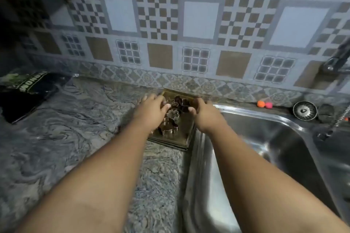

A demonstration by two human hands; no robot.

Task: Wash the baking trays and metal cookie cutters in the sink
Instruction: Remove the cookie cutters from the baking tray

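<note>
A: Since the sink (208,176) holds nothing we can see, we judge we are at the first step: bringing the load to the water.

B: Agreed. Starting wide, the countertop (75,138) is mottled grey stone with a swirling grain. The sink beside it is smooth, shiny steel with rounded corners.

A: Then the baking tray (176,138), a shallow, dark, stained rectangle. It lies on the countertop just beside the sink's left rim, against the tiled wall.

B: Our left hand (151,109) lies over its left rim and our right hand (205,115) over its right rim. Whether either has clasped the rim or merely touches it, we cannot tell, because the picture is blurred there.

A: Smallest are the cookie cutters (171,119), thin bright metal bands with flower-like and lobed outlines, lying loose in the tray.

B: So our next move calls for a firm hold on both rims and a level lift across into the sink. If we tilt the tray, the cutters will likely slide and spill.
</note>
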